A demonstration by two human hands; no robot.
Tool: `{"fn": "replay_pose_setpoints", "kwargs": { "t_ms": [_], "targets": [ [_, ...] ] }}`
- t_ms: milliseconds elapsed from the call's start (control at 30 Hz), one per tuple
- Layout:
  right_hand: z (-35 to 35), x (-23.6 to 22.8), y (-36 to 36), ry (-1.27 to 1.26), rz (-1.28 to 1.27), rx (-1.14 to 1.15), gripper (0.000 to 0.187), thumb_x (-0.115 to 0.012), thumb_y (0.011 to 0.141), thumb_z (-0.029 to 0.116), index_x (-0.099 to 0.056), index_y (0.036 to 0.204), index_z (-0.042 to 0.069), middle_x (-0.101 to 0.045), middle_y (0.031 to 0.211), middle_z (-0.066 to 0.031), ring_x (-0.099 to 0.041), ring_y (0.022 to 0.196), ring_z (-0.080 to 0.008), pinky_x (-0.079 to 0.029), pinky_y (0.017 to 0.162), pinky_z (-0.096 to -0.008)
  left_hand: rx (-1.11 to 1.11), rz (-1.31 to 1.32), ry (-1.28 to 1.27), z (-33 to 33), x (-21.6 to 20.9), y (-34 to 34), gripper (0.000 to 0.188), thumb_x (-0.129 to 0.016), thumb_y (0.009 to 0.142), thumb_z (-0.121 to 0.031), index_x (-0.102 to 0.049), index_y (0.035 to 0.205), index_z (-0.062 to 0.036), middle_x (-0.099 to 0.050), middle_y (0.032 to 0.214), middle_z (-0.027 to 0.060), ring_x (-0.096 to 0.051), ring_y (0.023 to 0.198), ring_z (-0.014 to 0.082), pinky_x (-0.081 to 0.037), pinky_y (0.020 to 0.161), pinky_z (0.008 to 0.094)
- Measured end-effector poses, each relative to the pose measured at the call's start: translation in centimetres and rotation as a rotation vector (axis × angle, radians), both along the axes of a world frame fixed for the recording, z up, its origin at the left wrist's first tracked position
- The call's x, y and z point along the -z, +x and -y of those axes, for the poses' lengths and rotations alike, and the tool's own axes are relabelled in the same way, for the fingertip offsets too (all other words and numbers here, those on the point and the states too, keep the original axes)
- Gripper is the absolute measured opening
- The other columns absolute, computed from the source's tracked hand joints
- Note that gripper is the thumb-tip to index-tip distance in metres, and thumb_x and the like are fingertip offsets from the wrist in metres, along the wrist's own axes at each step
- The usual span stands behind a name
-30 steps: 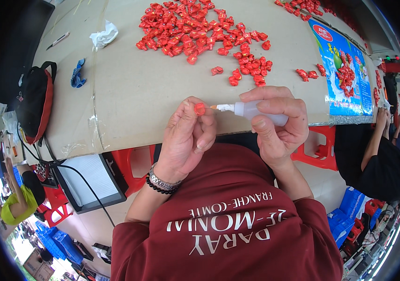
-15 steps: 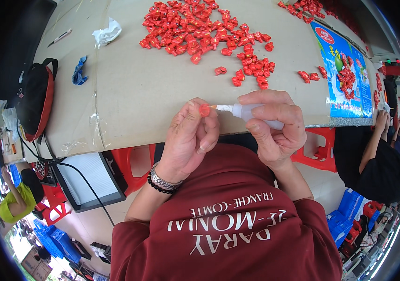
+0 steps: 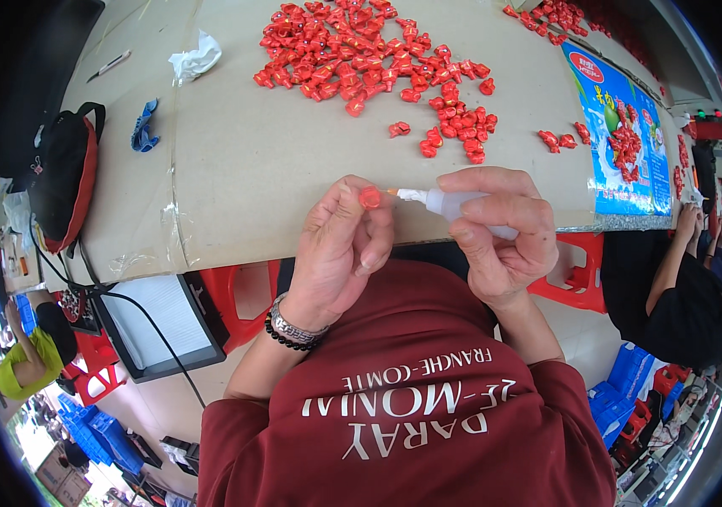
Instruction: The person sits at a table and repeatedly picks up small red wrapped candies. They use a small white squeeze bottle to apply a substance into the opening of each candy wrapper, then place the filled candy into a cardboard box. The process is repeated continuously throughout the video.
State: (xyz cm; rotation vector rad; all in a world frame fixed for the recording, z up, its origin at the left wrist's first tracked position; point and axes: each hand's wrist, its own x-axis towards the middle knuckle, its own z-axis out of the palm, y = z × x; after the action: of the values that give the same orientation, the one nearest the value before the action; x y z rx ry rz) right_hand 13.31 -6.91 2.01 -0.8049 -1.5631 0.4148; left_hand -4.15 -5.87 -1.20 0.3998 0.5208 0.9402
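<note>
My left hand [image 3: 334, 249] pinches a small red plastic piece [image 3: 369, 198] between thumb and forefinger, just past the table's near edge. My right hand [image 3: 509, 241] is closed around a translucent white squeeze bottle [image 3: 448, 203], lying on its side in the grip. A thin tip on the bottle's nozzle [image 3: 412, 195] points left at the red piece, close beside it; I cannot tell if they touch. Farther back on the table lies a big loose pile of similar red pieces [image 3: 344, 59], with a smaller cluster [image 3: 462, 122] at its near right.
The table [image 3: 234, 169] has a pen [image 3: 109, 66], crumpled tissue [image 3: 195, 57] and blue band [image 3: 145, 127] at left. A black and red bag [image 3: 74, 182] sits on its left edge. Red pieces rest on a blue printed sheet [image 3: 610, 182] at right, near a co-worker's arm [image 3: 669, 262].
My right hand has shifted slightly right with the bottle, so its tip has drawn back a little from the red piece. My left hand has barely moved.
</note>
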Motion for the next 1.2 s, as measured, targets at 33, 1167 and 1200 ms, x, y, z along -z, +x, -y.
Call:
{"fn": "replay_pose_setpoints", "kwargs": {
  "t_ms": [33,1167,1200],
  "targets": [
    [0.1,-0.1,0.0,0.001,-0.022,-0.003,0.020,-0.068,0.076,-0.003,-0.057,0.092,0.000,-0.064,0.094,-0.0210,-0.061,0.071,-0.0180,-0.050,0.056,-0.0254,-0.014,-0.016,0.012,-0.1,-0.2,0.0,0.027,-0.044,0.098,-0.030,-0.053,0.094,-0.0055,-0.053,0.075,0.0018,-0.039,0.047,0.0064,-0.030,0.039,0.0182],
    [0.0,-0.2,-0.1,0.043,0.074,0.010,0.021,-0.069,0.074,-0.006,-0.058,0.091,0.000,-0.063,0.093,-0.0210,-0.063,0.062,-0.0158,-0.050,0.050,-0.0243,-0.092,-0.006,-0.003,-0.1,-0.8,0.2,0.019,-0.050,0.096,-0.020,-0.056,0.100,-0.0021,-0.057,0.082,0.0046,-0.042,0.053,0.0064,-0.035,0.043,0.0175],
    [0.0,-0.3,-0.1,0.044,0.075,0.009,0.021,-0.068,0.074,-0.007,-0.058,0.091,0.000,-0.063,0.093,-0.0211,-0.063,0.062,-0.0155,-0.050,0.049,-0.0241,-0.092,-0.010,-0.003,-0.1,-0.7,0.2,0.020,-0.050,0.096,-0.020,-0.056,0.100,-0.0020,-0.057,0.082,0.0045,-0.041,0.053,0.0064,-0.035,0.044,0.0175]
  ]
}}
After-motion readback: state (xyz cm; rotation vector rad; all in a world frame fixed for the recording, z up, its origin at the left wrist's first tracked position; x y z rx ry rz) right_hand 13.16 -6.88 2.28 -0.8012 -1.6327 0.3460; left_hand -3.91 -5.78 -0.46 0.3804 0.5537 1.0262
